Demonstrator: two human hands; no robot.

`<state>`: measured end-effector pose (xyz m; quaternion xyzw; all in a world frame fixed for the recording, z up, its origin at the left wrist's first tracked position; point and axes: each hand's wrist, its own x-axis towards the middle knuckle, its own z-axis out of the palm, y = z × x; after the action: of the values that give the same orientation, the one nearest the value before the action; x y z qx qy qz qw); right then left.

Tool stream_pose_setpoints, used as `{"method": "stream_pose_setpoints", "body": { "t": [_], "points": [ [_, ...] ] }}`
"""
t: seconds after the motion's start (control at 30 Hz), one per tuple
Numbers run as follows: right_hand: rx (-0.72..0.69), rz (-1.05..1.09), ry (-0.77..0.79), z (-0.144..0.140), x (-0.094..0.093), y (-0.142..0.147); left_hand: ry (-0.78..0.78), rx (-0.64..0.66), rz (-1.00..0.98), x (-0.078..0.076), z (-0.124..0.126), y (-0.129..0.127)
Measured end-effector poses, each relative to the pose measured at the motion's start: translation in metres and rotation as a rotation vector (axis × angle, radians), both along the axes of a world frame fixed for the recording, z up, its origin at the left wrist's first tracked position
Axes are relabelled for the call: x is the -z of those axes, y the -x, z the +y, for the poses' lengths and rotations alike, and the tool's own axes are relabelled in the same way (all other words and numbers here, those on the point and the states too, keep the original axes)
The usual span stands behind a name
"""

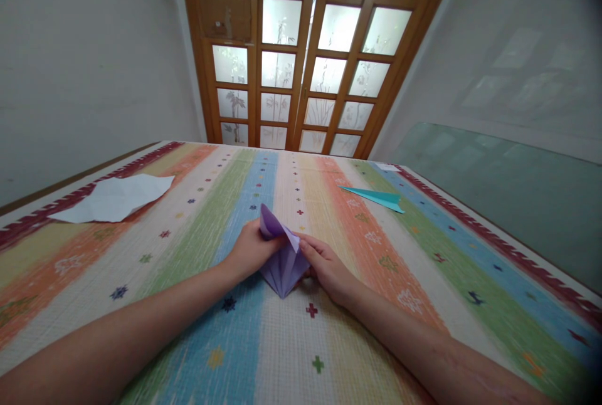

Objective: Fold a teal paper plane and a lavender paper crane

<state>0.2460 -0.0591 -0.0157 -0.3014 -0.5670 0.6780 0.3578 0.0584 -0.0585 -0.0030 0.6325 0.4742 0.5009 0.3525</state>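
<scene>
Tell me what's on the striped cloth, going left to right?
White paper → left hand → purple paper → right hand → teal paper plane.

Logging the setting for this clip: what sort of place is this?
Probably a room in a home: a wooden door with frosted panes, a striped woven cloth, and both hands folding purple paper.

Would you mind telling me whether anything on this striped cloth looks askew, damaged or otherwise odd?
Nothing stands out. Both hands, left hand and right hand, hold the folded purple paper on the striped cloth. A white paper sheet and a teal paper plane lie flat and apart, undamaged.
</scene>
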Motion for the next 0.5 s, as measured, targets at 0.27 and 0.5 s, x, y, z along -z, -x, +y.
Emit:
{"method": "stream_pose_setpoints", "body": {
  "t": [0.27,0.5],
  "points": [
    [0.023,-0.021,-0.005,0.002,0.0026,-0.0019,0.011,0.054,0.018,-0.0015,-0.0007,0.001],
    [0.015,-0.055,-0.06,0.0014,-0.0006,-0.002,0.027,0.011,0.061,-0.0024,-0.0018,-0.0007]
  ]
}}
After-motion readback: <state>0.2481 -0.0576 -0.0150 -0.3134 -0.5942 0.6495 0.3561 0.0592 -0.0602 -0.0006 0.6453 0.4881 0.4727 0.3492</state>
